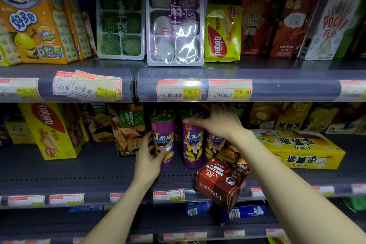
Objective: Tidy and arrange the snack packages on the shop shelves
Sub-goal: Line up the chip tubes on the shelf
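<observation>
my left hand reaches up from about 7 o'clock and wraps round the lower part of the left purple chip cup, thumb on its front and fingers curled behind, so it is grasping that cup where it stands upright on the middle shelf. just at its 3 o'clock stands the middle purple cup, also upright, close beside the first. my right hand comes in from 5 o'clock, palm down, thumb stretched across the middle cup's upper front and fingers curved over the dark tops behind; whether it truly clamps that cup i cannot tell for sure, though the thumb touches it. a third purple cup sits partly hidden under my right wrist. a red-brown vina box lies tilted at the shelf's front edge, at 5 o'clock from the cups, overhanging the price rail

left of the cups a green vina cracker box leans, then a yellow nabati box. at 3 o'clock lies a flat yellow cake box. the upper shelf carries mochi trays and pocky boxes in dim light
</observation>
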The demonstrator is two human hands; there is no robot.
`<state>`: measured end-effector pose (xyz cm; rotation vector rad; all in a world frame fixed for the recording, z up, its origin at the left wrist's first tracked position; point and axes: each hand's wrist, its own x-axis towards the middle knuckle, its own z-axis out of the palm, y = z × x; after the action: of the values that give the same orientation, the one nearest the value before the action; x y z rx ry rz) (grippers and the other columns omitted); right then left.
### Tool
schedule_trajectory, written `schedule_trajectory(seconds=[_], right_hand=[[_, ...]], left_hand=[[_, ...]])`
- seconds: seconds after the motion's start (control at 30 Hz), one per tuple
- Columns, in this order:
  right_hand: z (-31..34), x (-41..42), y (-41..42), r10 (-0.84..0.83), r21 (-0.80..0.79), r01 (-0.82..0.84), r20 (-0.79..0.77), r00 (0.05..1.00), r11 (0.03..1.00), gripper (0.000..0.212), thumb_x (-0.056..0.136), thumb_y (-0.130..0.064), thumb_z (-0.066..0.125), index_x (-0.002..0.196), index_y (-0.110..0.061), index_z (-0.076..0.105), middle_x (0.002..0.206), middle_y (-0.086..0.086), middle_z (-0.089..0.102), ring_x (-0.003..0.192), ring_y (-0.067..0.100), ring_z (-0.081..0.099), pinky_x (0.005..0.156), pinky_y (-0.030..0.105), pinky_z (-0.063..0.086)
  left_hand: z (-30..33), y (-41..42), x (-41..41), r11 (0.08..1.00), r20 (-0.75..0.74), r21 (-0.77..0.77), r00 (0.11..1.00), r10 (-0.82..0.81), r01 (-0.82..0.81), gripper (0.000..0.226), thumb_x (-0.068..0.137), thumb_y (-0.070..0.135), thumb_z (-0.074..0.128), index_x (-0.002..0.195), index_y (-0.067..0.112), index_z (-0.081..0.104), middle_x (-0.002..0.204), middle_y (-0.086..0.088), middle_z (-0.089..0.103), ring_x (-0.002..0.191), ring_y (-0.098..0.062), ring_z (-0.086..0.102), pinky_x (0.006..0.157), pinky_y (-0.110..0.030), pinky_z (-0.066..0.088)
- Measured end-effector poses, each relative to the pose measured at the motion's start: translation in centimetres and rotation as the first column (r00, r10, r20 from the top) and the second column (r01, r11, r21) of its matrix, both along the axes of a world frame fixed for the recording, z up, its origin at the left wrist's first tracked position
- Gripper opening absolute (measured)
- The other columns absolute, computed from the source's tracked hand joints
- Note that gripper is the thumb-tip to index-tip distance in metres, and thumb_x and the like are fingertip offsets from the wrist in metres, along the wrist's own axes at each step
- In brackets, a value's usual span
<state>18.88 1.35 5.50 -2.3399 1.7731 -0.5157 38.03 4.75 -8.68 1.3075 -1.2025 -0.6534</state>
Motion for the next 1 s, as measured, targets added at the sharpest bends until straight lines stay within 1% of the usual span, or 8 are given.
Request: schedule_trajectory(seconds=[0.2, 0.3, 0.4, 0.47, 0.57, 0.67, 0.83, 1.0], right_hand=[[-0.3, -0.1, 0.2, 0.005, -0.031, -0.004, 0.045, 0.999, 1.0, 0.081, 0.07, -0.078, 0.051, 0.138, -0.035, 0.043, 0.149, 0.002, 0.04, 0.135, 0.027, 0.038, 0.113, 0.044, 0.029], [-0.4, 0.0, 0.1, 0.014, -0.026, -0.014, -0.001, 1.0, 1.0, 0.08, 0.072, -0.079, 0.047, 0.139, -0.038, 0.041, 0.15, 0.001, 0.038, 0.138, 0.026, 0.034, 0.116, 0.044, 0.022], [-0.6, 0.1, -0.1, 0.025, -0.041, -0.028, -0.061, 0.998, 0.999, 0.081, 0.073, -0.08, 0.041, 0.141, -0.037, 0.038, 0.153, 0.002, 0.035, 0.14, 0.025, 0.03, 0.118, 0.044, 0.013], [-0.8, 0.2, -0.2, 0.039, -0.059, -0.044, -0.075, 0.996, 0.997, 0.079, 0.075, -0.08, 0.039, 0.14, -0.035, 0.042, 0.15, 0.003, 0.039, 0.14, 0.025, 0.032, 0.119, 0.045, 0.01], [-1.1, 0.4, 0.0, 0.062, -0.09, -0.068, -0.075, 0.995, 0.994, 0.073, 0.078, -0.078, 0.037, 0.136, -0.034, 0.047, 0.145, 0.005, 0.047, 0.136, 0.026, 0.036, 0.116, 0.044, 0.014], [-1.2, 0.5, 0.3, 0.076, -0.093, -0.086, -0.112, 0.991, 0.992, 0.069, 0.083, -0.073, 0.032, 0.139, -0.033, 0.044, 0.144, 0.007, 0.047, 0.139, 0.027, 0.031, 0.115, 0.043, 0.009], [-1.1, 1.0, 0.3, 0.067, -0.103, -0.097, -0.257, 0.964, 0.99, 0.077, 0.082, -0.076, 0.024, 0.143, -0.03, 0.037, 0.145, 0.008, 0.045, 0.139, 0.028, 0.03, 0.117, 0.049, 0.007], [-0.9, 1.1, 0.5, 0.048, -0.083, -0.073, -0.275, 0.96, 0.994, 0.085, 0.078, -0.081, 0.024, 0.142, -0.027, 0.038, 0.144, 0.008, 0.047, 0.139, 0.028, 0.031, 0.116, 0.051, 0.004]], left_hand=[[0.0, 0.2, 0.5, 1.0, -0.012, -0.007, 1.0, 0.027, -0.027, 0.064, 0.082, 0.019, 0.071, 0.137, 0.024, 0.039, 0.126, 0.0, 0.055, 0.113, -0.015, 0.052, 0.091, -0.035, 0.047], [0.0, 0.2, 0.7, 1.0, -0.013, -0.004, 1.0, 0.019, -0.019, 0.063, 0.083, 0.018, 0.07, 0.137, 0.025, 0.039, 0.123, 0.001, 0.056, 0.113, -0.017, 0.053, 0.091, -0.038, 0.05], [0.1, 0.3, 0.7, 1.0, -0.026, -0.015, 0.999, 0.023, -0.023, 0.062, 0.083, 0.014, 0.069, 0.137, 0.024, 0.039, 0.122, 0.0, 0.056, 0.112, -0.017, 0.054, 0.084, -0.029, 0.049], [0.1, 0.4, 0.6, 0.999, -0.03, -0.015, 0.999, 0.028, -0.028, 0.061, 0.084, 0.011, 0.068, 0.137, 0.022, 0.039, 0.12, 0.002, 0.055, 0.11, -0.016, 0.054, 0.081, -0.025, 0.047], [0.0, 0.5, 0.8, 0.999, -0.028, -0.019, 0.999, 0.042, -0.042, 0.058, 0.086, 0.011, 0.066, 0.137, 0.02, 0.039, 0.124, 0.0, 0.054, 0.111, -0.016, 0.054, 0.082, -0.026, 0.047], [-0.1, 0.5, 0.9, 0.999, -0.031, -0.02, 0.998, 0.046, -0.047, 0.057, 0.086, 0.012, 0.066, 0.135, 0.022, 0.041, 0.123, 0.0, 0.055, 0.111, -0.016, 0.054, 0.082, -0.026, 0.047], [0.0, 0.8, 0.8, 0.999, -0.029, -0.018, 0.999, 0.029, -0.03, 0.063, 0.082, 0.015, 0.071, 0.136, 0.024, 0.04, 0.121, 0.002, 0.056, 0.11, -0.014, 0.055, 0.08, -0.022, 0.046], [0.2, 1.0, 0.8, 1.0, -0.016, 0.002, 1.0, -0.007, 0.007, 0.069, 0.08, 0.022, 0.072, 0.138, 0.026, 0.036, 0.124, 0.004, 0.055, 0.113, -0.012, 0.051, 0.088, -0.029, 0.045]])
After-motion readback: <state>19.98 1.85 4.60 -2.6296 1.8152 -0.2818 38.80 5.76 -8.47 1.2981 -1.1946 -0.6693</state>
